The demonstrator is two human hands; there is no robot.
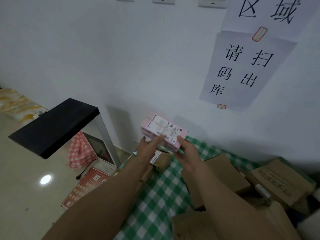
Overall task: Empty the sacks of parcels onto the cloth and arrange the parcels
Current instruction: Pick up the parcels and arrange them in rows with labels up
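Note:
A pink parcel (164, 131) with a white shipping label is held up near the wall, above the far end of the green-and-white checked cloth (155, 196). My left hand (149, 149) touches its near left edge with fingers spread. My right hand (187, 153) grips its right underside. A brown parcel (160, 161) with a label lies on the cloth just under my hands. Several brown cardboard parcels (223, 172) sit on the cloth to the right. No sack for the parcels is clearly in view.
A black-topped scanner stand (55, 127) with a screen stands on the left. Beside it are a red-checked bag (79, 151), a red sign (86, 186) on the floor and yellow-white bags (17, 104). Paper notices (242, 70) hang on the wall.

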